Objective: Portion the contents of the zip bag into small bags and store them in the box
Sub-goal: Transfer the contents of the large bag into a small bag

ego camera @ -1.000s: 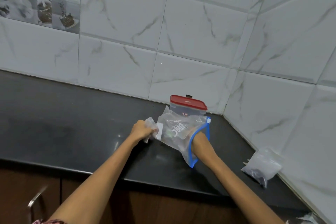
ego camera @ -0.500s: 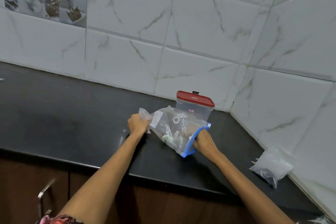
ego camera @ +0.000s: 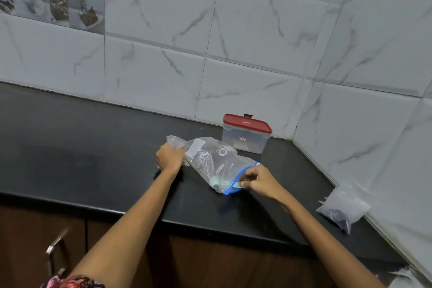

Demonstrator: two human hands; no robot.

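While the zip bag point(ego camera: 216, 162) lies slanted on the black table point(ego camera: 93, 159), its long axis runs from the left hand point(ego camera: 169, 156) at the far closed end down to the blue zip mouth nearest the right hand point(ego camera: 257, 180). The left grip clenches a small clear bag point(ego camera: 174, 141) beside that end; the right grip pinches the zip edge. Beyond stands the lidded box point(ego camera: 245, 134), likelier reached by the right.

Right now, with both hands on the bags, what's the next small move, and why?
Probably pull the zip bag mouth open: the right hand pinches its blue zip edge, the left hand grips a small bag ready, and the box is lidded.
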